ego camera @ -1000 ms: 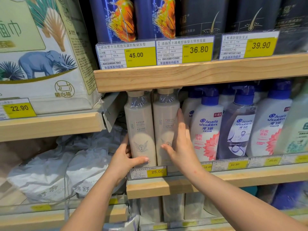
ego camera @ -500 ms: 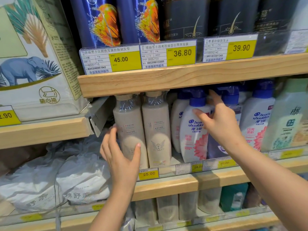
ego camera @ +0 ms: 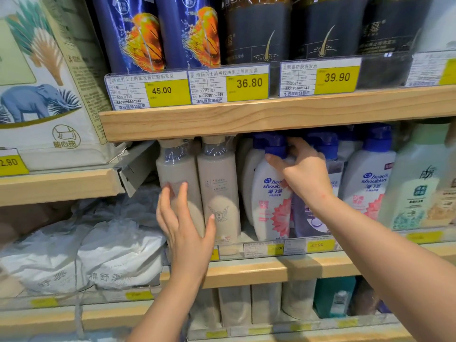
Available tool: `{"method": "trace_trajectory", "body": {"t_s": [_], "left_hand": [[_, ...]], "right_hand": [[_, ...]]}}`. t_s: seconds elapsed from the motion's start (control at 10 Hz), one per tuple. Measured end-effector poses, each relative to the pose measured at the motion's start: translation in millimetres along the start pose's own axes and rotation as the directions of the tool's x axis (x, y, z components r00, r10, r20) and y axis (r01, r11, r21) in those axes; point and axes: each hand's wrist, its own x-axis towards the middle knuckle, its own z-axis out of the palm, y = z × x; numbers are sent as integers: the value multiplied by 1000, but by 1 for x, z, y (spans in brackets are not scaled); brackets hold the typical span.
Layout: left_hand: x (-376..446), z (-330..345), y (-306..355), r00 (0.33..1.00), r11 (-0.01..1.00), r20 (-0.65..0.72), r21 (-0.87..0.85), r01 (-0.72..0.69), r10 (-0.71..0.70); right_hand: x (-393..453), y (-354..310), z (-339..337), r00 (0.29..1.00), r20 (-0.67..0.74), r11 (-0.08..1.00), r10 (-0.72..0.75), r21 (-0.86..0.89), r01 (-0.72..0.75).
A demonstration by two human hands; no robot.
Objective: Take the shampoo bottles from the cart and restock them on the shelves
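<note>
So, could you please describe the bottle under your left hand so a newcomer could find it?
Find the wooden shelf with the 45.00 tag. Directly below stand two beige bottles; it is the left one, nearest the shelf's end, with the left hand on its front.

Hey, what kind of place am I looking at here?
Most likely a supermarket's hair-care aisle: wooden shelves carry yellow price tags, and rows of Head & Shoulders shampoo bottles stand facing out, with packaged tissue stocked alongside.
</note>
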Motion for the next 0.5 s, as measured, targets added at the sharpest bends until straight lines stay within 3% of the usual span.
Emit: {"method": "trace_trajectory", "body": {"t_s": [0.3,0.5], "left_hand": [[-12,22,62,997,995,-34,74,-60,63],[-38,47,102,999,999,-41,52,-6,8]], "right_hand": [[-5,12,-24,951,292,993,-101,-32,116],[-34,39,-77,881,424,975,-210,20,222]]}}
